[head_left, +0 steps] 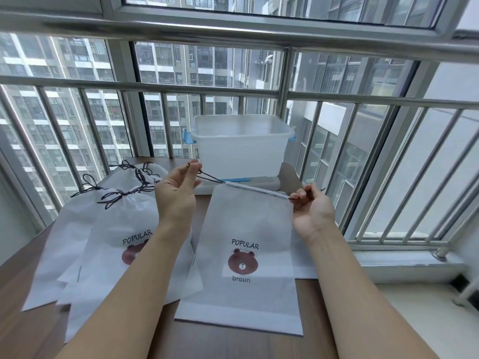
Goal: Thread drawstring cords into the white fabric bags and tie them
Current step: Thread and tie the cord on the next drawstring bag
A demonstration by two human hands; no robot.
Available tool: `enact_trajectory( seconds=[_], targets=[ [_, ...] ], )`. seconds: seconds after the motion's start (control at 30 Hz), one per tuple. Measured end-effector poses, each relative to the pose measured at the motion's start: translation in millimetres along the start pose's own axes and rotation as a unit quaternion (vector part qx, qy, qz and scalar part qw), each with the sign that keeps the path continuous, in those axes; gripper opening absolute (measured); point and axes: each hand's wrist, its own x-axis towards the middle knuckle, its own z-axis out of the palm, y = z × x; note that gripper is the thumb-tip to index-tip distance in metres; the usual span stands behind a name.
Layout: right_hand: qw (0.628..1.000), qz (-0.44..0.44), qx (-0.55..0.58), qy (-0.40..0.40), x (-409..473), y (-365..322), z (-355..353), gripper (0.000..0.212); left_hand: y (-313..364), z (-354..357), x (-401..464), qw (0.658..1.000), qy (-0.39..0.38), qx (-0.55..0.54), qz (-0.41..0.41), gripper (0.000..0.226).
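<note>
Cord [211, 178]: runs L–R thru bag [246, 229] top hem.
L hand [176, 187]: pinches cord's left end.
R hand [309, 203]: pinches cord at the hem's right end.

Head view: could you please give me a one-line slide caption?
Left hand and right hand pinch dark cord at both ends of a white bag, tied bags alongside.

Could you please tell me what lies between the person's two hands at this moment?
In the head view, the gathered top hem of the white bag spans between the left hand and right hand, with the dark cord running out toward the left hand.
</note>
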Motion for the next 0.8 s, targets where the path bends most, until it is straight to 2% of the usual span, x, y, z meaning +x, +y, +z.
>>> enact_trajectory(
  seconds=[0.13,0.27,0.37,0.47,0.57,0.6,0.7,0.73,0.77,0.8],
  targets=[
    [0.999,-0.008,0.039,0.022,1,-2,-3,0.040,8,-1,2,0.994,-0.017,-0.106,-0.037,0.021],
    [0.994,-0.017,0.088,0.063,8,-12,-8,0.039,14,-2,7,0.984,0.042,-0.157,-0.067,0.025],
    [0.988,-0.073,0.024,0.135,11,-31,-16,0.035,20,-15,17,0.990,0.099,-0.100,-0.023,0.030],
    [0.965,-0.127,-0.050,0.225,9,-43,-22,0.036,21,-28,26,0.986,0.159,-0.037,0.021,0.029],
    [0.938,-0.190,-0.117,0.267,4,-42,-19,0.037,17,-25,23,0.986,0.157,-0.013,0.048,0.028],
    [0.940,-0.210,-0.131,0.236,2,-41,-17,0.036,16,-22,21,0.989,0.138,-0.010,0.055,0.028],
    [0.957,-0.198,-0.211,0.024,-5,-30,-7,0.033,11,-8,11,0.998,0.042,-0.018,0.033,0.028],
    [0.942,-0.181,-0.281,-0.034,-7,-21,-2,0.033,8,-3,8,1.000,0.004,-0.025,0.011,0.030],
    [0.908,-0.175,-0.374,-0.080,-11,-9,4,0.033,6,2,4,0.999,-0.034,-0.035,-0.014,0.030],
    [0.856,-0.183,-0.470,-0.115,-15,3,8,0.033,4,8,1,0.996,-0.069,-0.050,-0.039,0.031]
  ],
)
